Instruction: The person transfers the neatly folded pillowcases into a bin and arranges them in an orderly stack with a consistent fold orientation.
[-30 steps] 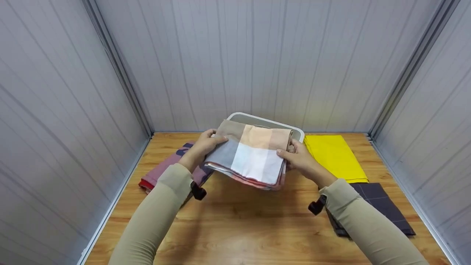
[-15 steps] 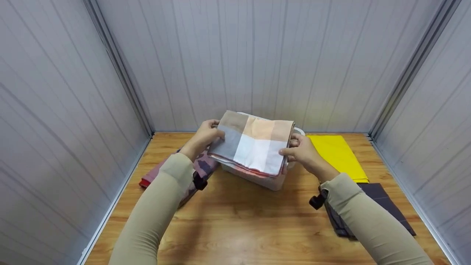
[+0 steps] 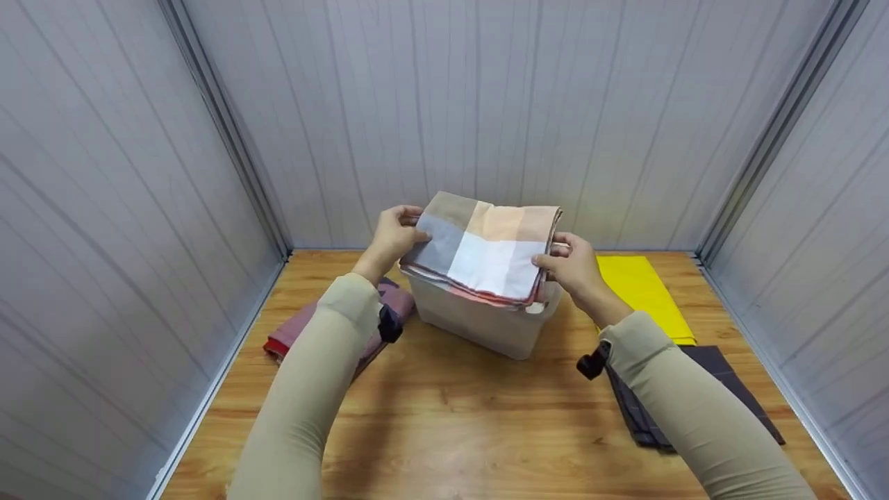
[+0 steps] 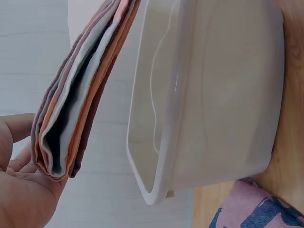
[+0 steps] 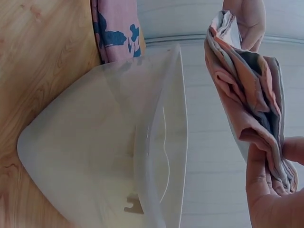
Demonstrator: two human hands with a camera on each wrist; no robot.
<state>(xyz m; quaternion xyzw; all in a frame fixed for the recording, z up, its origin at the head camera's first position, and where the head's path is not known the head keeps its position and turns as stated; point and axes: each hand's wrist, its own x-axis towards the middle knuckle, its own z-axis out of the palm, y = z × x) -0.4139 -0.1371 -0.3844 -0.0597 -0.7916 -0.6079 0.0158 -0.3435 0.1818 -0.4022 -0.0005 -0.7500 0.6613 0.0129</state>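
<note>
A folded checked cloth (image 3: 486,243) in grey, white and peach is held level between both hands, above a white plastic bin (image 3: 479,323). My left hand (image 3: 396,239) pinches its left edge, thumb on top and fingers beneath. The right hand (image 3: 573,271) grips the opposite edge the same way. In the left wrist view the cloth's stacked layers (image 4: 71,104) show edge-on, apart from the bin's rim (image 4: 173,99). From the right wrist view, the bundled folds (image 5: 251,104) also hang clear of the bin (image 5: 109,137). The head view hides most of the bin's opening behind the cloth.
A folded pink and navy patterned cloth (image 3: 312,326) lies left of the bin, partly behind the left sleeve. On the right are a folded yellow cloth (image 3: 642,295) and a dark cloth (image 3: 729,389). Panel walls (image 3: 479,104) enclose the wooden surface (image 3: 444,423).
Both hands have raised the checked cloth and carried it away from me, over the bin. More of the bin's front wall now shows below it. The other cloths stay put.
</note>
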